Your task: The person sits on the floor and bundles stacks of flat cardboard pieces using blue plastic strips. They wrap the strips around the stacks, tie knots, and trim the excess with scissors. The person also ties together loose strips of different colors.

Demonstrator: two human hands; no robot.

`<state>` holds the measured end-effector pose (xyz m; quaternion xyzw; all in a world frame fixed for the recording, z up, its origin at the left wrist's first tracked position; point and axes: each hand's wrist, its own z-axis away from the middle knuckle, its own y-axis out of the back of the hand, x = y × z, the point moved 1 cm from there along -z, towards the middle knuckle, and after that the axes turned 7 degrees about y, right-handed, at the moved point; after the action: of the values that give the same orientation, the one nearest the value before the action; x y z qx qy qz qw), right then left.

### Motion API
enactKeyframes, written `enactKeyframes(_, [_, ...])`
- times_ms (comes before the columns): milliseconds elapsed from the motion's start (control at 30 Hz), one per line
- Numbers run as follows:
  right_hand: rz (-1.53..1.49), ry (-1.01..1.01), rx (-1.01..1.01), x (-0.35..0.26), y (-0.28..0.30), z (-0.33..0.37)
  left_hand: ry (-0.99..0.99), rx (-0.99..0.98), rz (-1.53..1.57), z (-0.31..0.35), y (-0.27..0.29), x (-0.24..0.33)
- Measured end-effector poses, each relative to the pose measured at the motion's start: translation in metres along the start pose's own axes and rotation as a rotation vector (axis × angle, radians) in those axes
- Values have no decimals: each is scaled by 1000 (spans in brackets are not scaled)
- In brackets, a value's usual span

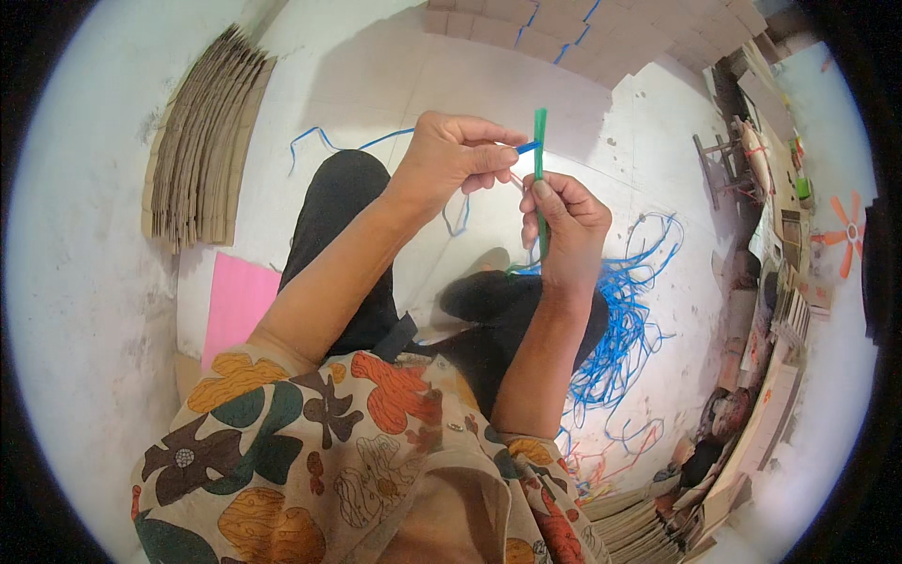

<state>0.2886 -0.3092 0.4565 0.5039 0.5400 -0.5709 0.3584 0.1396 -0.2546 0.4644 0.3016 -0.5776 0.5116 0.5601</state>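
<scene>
In front of me, my left hand [456,160] pinches a blue strap [531,147] between thumb and fingertips. Its short end touches or crosses a narrow green bundle of strips [539,127]. My right hand [571,221] is closed around that bundle, which stands nearly upright, its frayed top above my thumb. Part of the bundle is hidden behind my fingers. Behind my left wrist, a long blue strip [385,138] runs off to the left over the floor. A thin pale strand shows between both hands; its kind is unclear.
A tangled heap of blue strapping [625,329] lies right of my knee. Folded cardboard [202,141] leans at the left wall, near a pink sheet [240,301]. Cardboard stacks [564,33] stand at the far side. A chair [719,169] and an orange-bladed fan [850,230] are at right.
</scene>
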Motion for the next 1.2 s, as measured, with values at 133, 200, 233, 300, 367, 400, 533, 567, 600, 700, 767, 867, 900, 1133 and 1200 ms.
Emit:
enactKeyframes(133, [5, -43, 9, -8, 1, 12, 3, -35, 5, 13, -6, 5])
enactKeyframes(200, [40, -45, -26, -9, 3, 16, -13, -33, 9, 15, -10, 8])
enactKeyframes(233, [58, -47, -44, -10, 4, 18, -20, -31, 11, 16, -12, 9])
enactKeyframes(300, [61, -24, -62, -10, 4, 22, -71, -75, 33, 15, -9, 4])
enactKeyframes(367, [76, -12, -72, -10, 4, 25, -91, -92, 44, 16, -10, 2])
enactKeyframes(400, [91, -10, -73, -10, 5, 26, -86, -87, 44, 18, -11, 3])
enactKeyframes(533, [108, -17, -76, -7, 9, 27, -55, -107, 42, 20, -10, 4])
enactKeyframes(567, [113, -21, -85, -6, 9, 28, -55, -95, 34, 21, -9, 5])
enactKeyframes(600, [119, -25, -93, -6, 9, 28, -54, -82, 26, 23, -8, 5])
enactKeyframes(700, [182, 53, -74, -7, 9, 31, -84, 28, 0, 22, -6, 1])
enactKeyframes(767, [282, 148, -42, -9, 13, 33, -115, 72, -9, 18, -4, 0])
enactKeyframes(867, [468, 364, -55, -14, 24, 34, -137, 70, -26, 13, -1, 1])
enactKeyframes(900, [509, 474, -105, -17, 26, 32, -127, 79, -46, 13, -2, 0])
enactKeyframes(1133, [398, 613, -111, -21, 10, 20, 24, -144, -86, 21, -21, -5])
enactKeyframes(1200, [407, 544, -42, -18, 6, 21, 17, -219, -40, 20, -21, -8])
